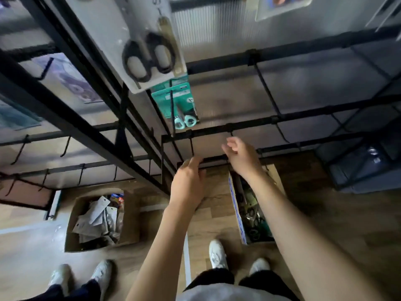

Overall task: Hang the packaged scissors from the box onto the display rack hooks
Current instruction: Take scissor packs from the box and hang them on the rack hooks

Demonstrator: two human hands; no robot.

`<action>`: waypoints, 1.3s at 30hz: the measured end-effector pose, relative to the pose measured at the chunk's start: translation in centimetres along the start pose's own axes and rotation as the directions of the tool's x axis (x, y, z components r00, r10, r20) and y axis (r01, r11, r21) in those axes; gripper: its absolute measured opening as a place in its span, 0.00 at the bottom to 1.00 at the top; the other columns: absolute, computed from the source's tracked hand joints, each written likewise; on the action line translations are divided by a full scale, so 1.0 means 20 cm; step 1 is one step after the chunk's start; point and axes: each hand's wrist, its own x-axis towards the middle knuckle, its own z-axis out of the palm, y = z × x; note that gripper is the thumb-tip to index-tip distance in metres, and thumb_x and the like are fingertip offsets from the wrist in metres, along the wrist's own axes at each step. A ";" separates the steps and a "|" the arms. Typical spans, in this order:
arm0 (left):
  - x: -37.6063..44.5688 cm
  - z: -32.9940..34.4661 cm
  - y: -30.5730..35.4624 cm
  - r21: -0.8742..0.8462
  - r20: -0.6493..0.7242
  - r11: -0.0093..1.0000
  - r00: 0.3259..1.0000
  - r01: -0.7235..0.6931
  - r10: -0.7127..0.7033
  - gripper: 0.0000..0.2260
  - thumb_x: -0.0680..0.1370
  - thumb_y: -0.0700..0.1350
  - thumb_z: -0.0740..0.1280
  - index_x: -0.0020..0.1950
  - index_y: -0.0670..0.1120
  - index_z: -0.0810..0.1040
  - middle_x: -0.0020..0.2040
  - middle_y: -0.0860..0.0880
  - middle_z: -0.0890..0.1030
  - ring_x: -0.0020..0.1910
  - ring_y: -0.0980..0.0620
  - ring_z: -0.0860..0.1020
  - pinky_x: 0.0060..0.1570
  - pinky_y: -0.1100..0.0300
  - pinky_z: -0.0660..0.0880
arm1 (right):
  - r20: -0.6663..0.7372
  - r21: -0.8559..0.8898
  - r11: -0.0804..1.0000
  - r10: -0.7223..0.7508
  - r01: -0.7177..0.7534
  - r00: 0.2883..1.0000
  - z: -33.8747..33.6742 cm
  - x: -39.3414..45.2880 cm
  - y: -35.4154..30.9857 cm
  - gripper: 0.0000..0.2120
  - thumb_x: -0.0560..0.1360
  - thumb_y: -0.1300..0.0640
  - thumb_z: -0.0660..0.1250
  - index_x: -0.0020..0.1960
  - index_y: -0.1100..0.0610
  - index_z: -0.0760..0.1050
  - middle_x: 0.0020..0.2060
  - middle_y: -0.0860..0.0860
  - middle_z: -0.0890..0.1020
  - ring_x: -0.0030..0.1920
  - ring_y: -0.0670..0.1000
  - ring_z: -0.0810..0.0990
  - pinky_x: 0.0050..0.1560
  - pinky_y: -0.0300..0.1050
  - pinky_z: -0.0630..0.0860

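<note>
Black metal rack [238,127]: it is filling most of the view, its crossbars running across a pale ribbed back panel and thin hooks sticking out from them.
Floor [325,213]: wood-look planks are lying below the rack, with two pairs of white shoes standing on them.
Left carton [130,224]: an open cardboard box is sitting on the floor, holding grey flat packets.
Box by the rack [237,213]: an open carton with blue lettering is sitting under the right forearm, and packaged scissors [252,216] are lying jumbled inside it.
White card [130,40]: a large pack of black-handled scissors is hanging high on the rack.
Teal card [178,101]: a smaller pack with mint-handled scissors is hanging just below the white one.
Left hand [188,181]: it is reaching to a low bar, fingertips curling onto the bar near a hook [192,146]; no pack is showing in it.
Right hand [238,157]: it is hovering just beside the same bar, fingers loosely spread and holding nothing.
</note>
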 end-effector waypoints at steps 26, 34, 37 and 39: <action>-0.09 2.26 -0.29 0.436 0.793 0.713 0.609 -0.549 -0.016 0.25 0.79 0.46 0.59 0.75 0.46 0.56 0.76 0.46 0.57 0.75 0.46 0.54 0.69 0.49 0.59 | 0.065 -0.592 0.732 0.459 -0.336 0.886 0.21 -0.63 2.39 0.28 0.75 0.46 0.64 0.69 0.60 0.66 0.65 0.56 0.73 0.66 0.59 0.68 0.65 0.54 0.66; 0.19 2.96 -0.70 0.503 0.786 0.549 0.617 -0.667 0.030 0.29 0.79 0.48 0.59 0.77 0.45 0.50 0.77 0.44 0.52 0.76 0.43 0.43 0.73 0.45 0.45 | 0.108 -0.613 0.713 0.503 -0.341 0.858 0.54 -0.32 3.04 0.33 0.76 0.44 0.63 0.75 0.56 0.56 0.73 0.54 0.63 0.74 0.56 0.57 0.72 0.55 0.57; 0.33 3.11 -0.77 0.486 0.797 0.476 0.595 -0.733 0.102 0.31 0.80 0.48 0.57 0.78 0.46 0.45 0.78 0.44 0.46 0.76 0.43 0.38 0.73 0.43 0.42 | 0.186 -0.633 0.722 0.493 -0.280 0.850 0.60 -0.18 3.20 0.36 0.74 0.45 0.66 0.75 0.56 0.54 0.73 0.54 0.62 0.74 0.56 0.57 0.72 0.53 0.57; 0.44 3.18 -0.80 0.474 0.797 0.456 0.587 -0.753 0.142 0.31 0.80 0.47 0.58 0.78 0.46 0.46 0.78 0.44 0.46 0.76 0.43 0.38 0.73 0.43 0.41 | 0.233 -0.651 0.719 0.494 -0.243 0.838 0.63 -0.11 3.29 0.39 0.74 0.46 0.68 0.76 0.56 0.51 0.74 0.54 0.59 0.74 0.56 0.56 0.72 0.54 0.57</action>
